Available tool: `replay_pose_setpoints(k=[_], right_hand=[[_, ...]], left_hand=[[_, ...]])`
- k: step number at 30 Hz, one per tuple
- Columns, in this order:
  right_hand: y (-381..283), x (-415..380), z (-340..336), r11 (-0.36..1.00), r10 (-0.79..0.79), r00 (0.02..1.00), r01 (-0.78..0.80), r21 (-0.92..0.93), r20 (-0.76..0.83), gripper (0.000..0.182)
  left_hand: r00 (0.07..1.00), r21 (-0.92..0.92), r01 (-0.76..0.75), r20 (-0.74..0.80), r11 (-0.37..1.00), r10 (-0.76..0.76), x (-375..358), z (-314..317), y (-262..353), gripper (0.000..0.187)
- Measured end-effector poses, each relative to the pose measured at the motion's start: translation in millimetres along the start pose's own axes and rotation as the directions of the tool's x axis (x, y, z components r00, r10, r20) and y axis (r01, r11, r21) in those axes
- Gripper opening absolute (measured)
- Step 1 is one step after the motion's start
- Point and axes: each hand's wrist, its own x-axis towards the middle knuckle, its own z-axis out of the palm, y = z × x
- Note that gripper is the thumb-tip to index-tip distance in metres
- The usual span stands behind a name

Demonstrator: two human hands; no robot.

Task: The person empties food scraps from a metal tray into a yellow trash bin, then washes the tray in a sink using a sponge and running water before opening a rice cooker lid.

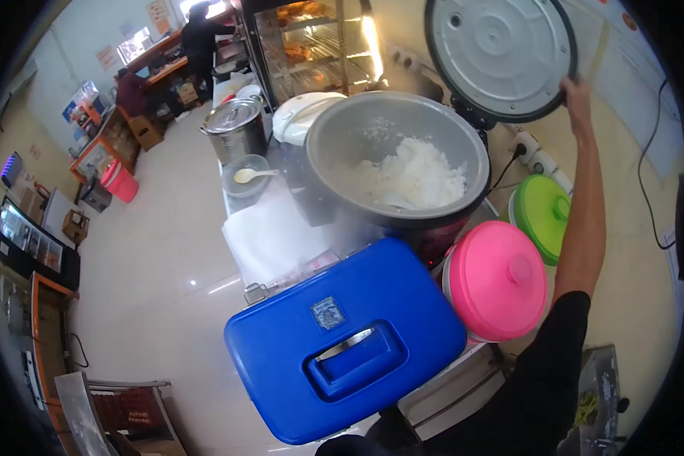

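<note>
A large rice cooker (334, 178) stands raised on the counter, and white cooked rice (424, 173) is heaped toward one side of its grey pot. Its round lid (501, 53) is swung up on the hinge. My right hand (576, 97) reaches up with the arm stretched out, its fingers closed on the lid's rim. In front of the cooker lies a big blue box (281, 357) with a metal handle set in its top. My left hand is out of view.
Pink-lidded (494, 296) and green-lidded (538, 220) containers stand right of the cooker. On the left are a lidded steel pot (234, 121) and a bowl (235, 186) with a spoon (249, 175). Behind is a lit display cabinet (311, 53). Two people are farther back.
</note>
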Motion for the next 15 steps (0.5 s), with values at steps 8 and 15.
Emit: replay_pose_setpoints(k=[8, 15], right_hand=[[-183, -94, 33, 0.729, -0.358, 0.689, 0.628, -0.272, 0.631, 0.053], [-276, -177, 94, 0.875, -0.141, 0.786, 0.383, -0.295, 0.602, 0.046]], left_hand=[[0.994, -0.178, 0.098, -0.026, 0.979, -0.105, -41, 9, -79, 0.045], [0.936, -0.217, 0.344, 0.007, 0.914, -0.351, -78, 0, -257, 0.042]])
